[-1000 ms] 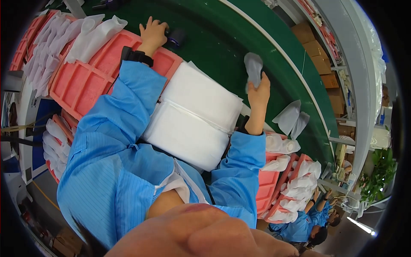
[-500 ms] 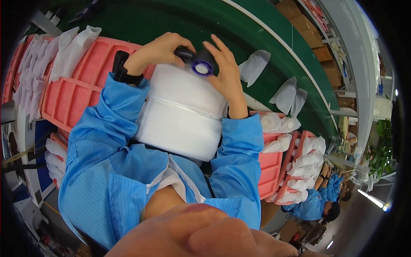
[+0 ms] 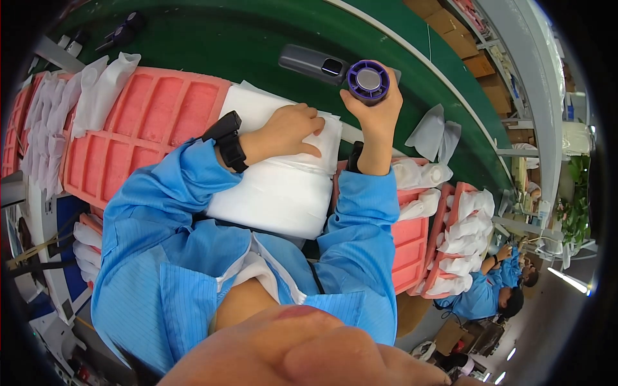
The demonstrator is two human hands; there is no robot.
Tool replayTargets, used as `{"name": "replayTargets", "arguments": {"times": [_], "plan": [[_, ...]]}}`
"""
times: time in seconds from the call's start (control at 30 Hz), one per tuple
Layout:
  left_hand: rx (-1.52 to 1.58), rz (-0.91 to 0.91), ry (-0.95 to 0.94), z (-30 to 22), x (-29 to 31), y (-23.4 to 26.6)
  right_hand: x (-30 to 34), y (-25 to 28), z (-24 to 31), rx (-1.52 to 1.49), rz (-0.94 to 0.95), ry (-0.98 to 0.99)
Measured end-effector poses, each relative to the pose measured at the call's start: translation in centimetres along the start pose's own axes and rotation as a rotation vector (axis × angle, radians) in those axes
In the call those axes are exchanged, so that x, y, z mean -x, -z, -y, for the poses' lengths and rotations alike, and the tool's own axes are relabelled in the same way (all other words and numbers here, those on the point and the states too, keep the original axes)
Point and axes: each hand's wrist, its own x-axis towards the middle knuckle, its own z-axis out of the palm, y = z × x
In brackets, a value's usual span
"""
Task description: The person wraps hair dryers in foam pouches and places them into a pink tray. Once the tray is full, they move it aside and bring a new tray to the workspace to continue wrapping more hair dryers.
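My right hand (image 3: 380,106) grips a dark grey handheld fan (image 3: 313,63) by its round head, which has a purple spoked ring and a silver centre. The fan's handle points left over the green surface, with a small black panel on it. My left hand (image 3: 290,132) is empty and rests on a stack of thin white sheets or bags (image 3: 277,199) in front of my body. Its thumb is apart from the bent fingers, near the stack's right edge.
Pink compartment trays (image 3: 100,164) stand at left, with white translucent sleeves (image 3: 106,90) over one edge. At right, another pink tray (image 3: 409,251) sits beside wrapped items (image 3: 460,238). Loose sleeves (image 3: 428,132) lie on the green conveyor (image 3: 225,38). Co-workers (image 3: 483,296) sit at far right.
My left hand has let go of the fan and come down onto the white stack. My right hand has moved right with the fan, whose handle now shows fully.
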Motion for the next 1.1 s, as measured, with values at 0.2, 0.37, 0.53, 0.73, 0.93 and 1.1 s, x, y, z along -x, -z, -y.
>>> {"name": "replayTargets", "arguments": {"times": [0.2,0.37,0.53,0.73,0.93,1.1], "plan": [[0.098,-0.098,0.057,0.6,0.1,-0.8,0.1,0.1,0.5,0.024,0.051,0.092],[0.512,0.025,0.211,1.7,-0.2,1.1,0.4,1.7,1.4,-0.014,0.035,0.068],[0.903,-0.072,0.211,2.3,-0.4,4.7,0.1,3.8,2.2,-0.028,0.066,0.239],[0.949,-0.169,0.255,2.1,0.2,9.2,0.6,5.0,3.5,0.012,0.121,0.392],[0.864,-0.279,0.398,-0.4,0.5,10.6,0.8,4.5,3.7,-0.005,0.143,0.371],[0.950,-0.536,0.311,-1.5,0.7,10.2,0.7,1.4,3.3,0.055,0.234,0.394]]}}
